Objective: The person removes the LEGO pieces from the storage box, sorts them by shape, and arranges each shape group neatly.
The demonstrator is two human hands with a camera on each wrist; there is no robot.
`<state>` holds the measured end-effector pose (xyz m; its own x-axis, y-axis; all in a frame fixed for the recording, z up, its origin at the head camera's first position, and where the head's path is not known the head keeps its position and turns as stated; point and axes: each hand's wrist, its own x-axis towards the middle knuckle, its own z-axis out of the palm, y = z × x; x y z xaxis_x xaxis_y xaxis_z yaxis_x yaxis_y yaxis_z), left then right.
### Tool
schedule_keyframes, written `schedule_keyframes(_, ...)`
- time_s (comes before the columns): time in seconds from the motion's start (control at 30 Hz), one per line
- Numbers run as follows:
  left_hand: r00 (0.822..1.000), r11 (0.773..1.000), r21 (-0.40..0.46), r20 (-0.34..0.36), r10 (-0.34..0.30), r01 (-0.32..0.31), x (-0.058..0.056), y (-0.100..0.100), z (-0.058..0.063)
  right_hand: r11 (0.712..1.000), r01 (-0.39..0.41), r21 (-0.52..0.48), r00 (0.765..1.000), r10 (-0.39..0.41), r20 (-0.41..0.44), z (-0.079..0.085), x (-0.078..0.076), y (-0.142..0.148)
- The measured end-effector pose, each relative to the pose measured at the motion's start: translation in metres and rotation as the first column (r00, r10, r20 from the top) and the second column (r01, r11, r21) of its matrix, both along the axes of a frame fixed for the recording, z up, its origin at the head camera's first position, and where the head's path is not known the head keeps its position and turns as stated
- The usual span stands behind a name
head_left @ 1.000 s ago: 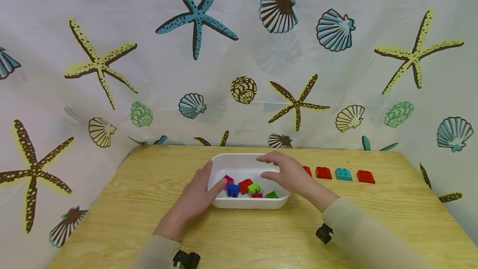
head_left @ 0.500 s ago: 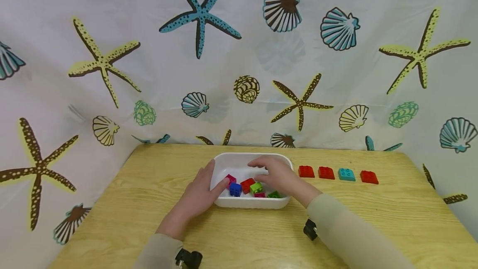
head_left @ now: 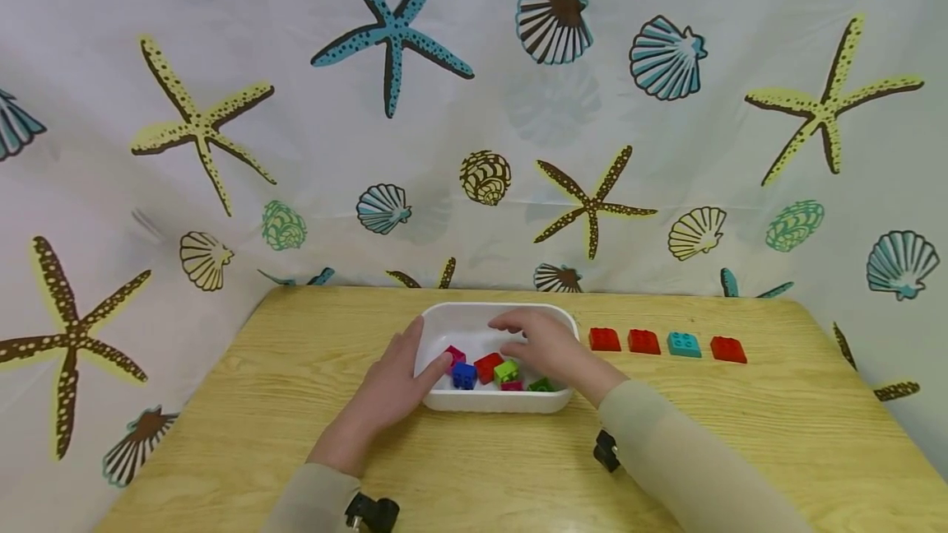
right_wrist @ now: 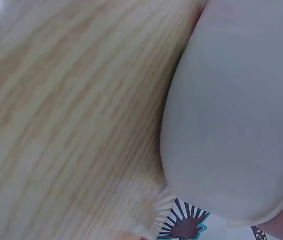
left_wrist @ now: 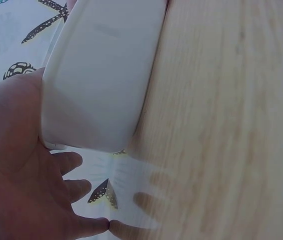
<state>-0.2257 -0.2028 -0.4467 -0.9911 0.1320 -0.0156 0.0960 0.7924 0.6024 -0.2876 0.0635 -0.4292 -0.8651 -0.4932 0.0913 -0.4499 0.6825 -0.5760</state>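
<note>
A white plastic tray (head_left: 496, 403) on the table holds several toy building bricks: a pink brick (head_left: 455, 354), a blue brick (head_left: 464, 376), a red brick (head_left: 488, 367), a lime green brick (head_left: 507, 371), a magenta brick (head_left: 511, 386) and a green brick (head_left: 541, 385). My left hand (head_left: 395, 377) holds the tray's left end, thumb over the rim and fingers along the outside; the left wrist view shows those fingers (left_wrist: 76, 190) spread past the wall. Over the tray's right half hovers my right hand (head_left: 550, 347), fingers loosely bent and apart from the thumb, nothing seen between them.
Right of the tray runs a row of bricks: a red one (head_left: 605, 340), another red one (head_left: 643, 342), a teal one (head_left: 684, 345) and a third red one (head_left: 729, 349). A white curtain (head_left: 444, 146) printed with starfish and shells surrounds the wooden table (head_left: 474, 467).
My right hand has moved left and further over the tray, uncovering the leftmost red brick of the row. My left hand keeps its place on the tray.
</note>
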Motion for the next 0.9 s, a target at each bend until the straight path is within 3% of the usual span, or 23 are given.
schedule_keyframes(0.2,1.000,1.000,0.004,-0.012,-0.004,0.004,-0.0020,-0.0017,-0.0020,1.000,0.009,0.002,1.000,-0.009,0.029,-0.0019,-0.0022,-0.0017)
schedule_keyframes(0.9,1.000,1.000,0.002,-0.009,0.003,-0.003,-0.0005,-0.0019,-0.0023,0.995,-0.102,0.001,0.991,0.101,0.093,-0.0051,-0.0093,-0.0028)
